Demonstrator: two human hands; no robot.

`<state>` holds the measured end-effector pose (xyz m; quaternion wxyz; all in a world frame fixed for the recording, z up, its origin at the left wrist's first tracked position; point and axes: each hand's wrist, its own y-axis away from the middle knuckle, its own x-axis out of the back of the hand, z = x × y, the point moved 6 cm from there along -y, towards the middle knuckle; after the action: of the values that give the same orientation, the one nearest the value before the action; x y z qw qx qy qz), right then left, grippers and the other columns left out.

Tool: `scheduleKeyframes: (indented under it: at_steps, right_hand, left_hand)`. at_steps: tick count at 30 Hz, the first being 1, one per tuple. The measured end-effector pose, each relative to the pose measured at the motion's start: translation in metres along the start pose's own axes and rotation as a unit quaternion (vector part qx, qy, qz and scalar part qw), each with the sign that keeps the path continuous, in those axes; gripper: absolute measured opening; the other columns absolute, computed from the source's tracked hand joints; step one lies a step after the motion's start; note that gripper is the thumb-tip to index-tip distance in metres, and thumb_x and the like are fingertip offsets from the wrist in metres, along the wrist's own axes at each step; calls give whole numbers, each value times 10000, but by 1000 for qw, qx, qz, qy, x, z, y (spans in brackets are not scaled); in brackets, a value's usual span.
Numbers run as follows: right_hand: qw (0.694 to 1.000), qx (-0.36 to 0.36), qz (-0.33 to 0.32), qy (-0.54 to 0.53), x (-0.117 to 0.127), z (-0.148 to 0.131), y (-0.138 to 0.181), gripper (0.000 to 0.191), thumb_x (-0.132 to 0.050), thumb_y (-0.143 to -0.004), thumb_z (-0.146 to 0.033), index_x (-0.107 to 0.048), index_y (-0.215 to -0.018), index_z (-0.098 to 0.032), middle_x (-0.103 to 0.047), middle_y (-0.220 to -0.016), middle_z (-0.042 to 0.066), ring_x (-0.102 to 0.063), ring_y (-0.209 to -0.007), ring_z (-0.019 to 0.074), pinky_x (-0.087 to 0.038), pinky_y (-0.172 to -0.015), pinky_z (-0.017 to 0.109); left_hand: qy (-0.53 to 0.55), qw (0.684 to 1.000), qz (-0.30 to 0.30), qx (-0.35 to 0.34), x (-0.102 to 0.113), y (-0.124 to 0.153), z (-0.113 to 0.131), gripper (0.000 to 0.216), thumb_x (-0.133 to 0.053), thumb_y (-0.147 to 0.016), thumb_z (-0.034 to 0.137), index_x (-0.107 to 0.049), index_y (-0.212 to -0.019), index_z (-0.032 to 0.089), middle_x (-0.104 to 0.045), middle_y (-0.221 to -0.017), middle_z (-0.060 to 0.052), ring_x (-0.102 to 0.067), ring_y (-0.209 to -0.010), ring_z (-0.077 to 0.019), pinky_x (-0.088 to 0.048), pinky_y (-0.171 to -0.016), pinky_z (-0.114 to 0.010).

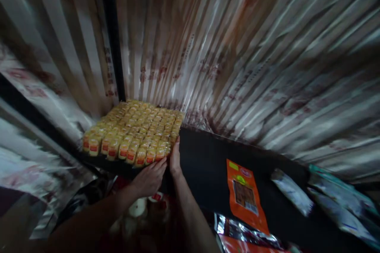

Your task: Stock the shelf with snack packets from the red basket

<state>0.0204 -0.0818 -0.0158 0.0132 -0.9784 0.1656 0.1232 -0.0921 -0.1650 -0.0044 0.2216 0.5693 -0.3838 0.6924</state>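
Note:
Rows of small yellow snack packs with red-and-orange labels stand tightly packed in a block on a black shelf, at its left end. My left hand touches the front right corner of the block, its fingers stretched along the front packs. Against the block's right side lies my right hand, upright and flat, with fingers extended. The palms and some fingertips are hidden from the camera. Neither hand is wrapped round a pack.
An orange snack pouch lies on the shelf to the right. Beyond it are a whitish packet and several silver-and-green packets. Shiny red packages sit below the front edge. Printed, wrinkled plastic sheeting hangs behind, beside a dark post.

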Motion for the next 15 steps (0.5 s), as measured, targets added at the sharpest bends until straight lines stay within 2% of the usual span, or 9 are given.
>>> scheduleKeyframes:
  at_steps: [5,7,11,15]
  right_hand:
    - [999,-22,38,-7,7,-4,-18,762,-305,-840,-699,-268,-1459,-255,-172,-1556,-19,-125,-1444,155,-105,-1185,396]
    - [999,-19,29,-9,5,-7,-25,772,-302,-834,-711,-269,-1458,-259,-198,-1552,-13,-147,-1441,160,-114,-1182,408]
    - [999,1,-29,-29,-6,-11,-35,759,-287,-838,-715,-263,-1458,-277,-276,-1530,-6,-246,-1416,166,-194,-1165,417]
    - [999,-3,9,-35,3,-10,-50,746,-285,-839,-714,-282,-1450,-285,-217,-1545,-24,-209,-1427,170,-192,-1165,423]
  left_hand:
    - [11,1000,-2,6,5,-2,1,544,-358,-885,178,-337,-1417,70,-390,-1473,-108,-258,-1402,-208,-301,-1087,-327]
    - [9,1000,-5,2,7,-2,1,570,-355,-869,154,-309,-1432,76,-362,-1490,-99,-249,-1406,-204,-294,-1094,-324]
    - [0,1000,-2,2,6,-2,1,619,-361,-841,127,-267,-1452,94,-334,-1505,-83,-217,-1418,-199,-271,-1114,-321]
    - [-18,1000,11,-1,2,0,1,635,-354,-846,120,-225,-1467,102,-279,-1530,-62,-176,-1430,-189,-254,-1120,-312]
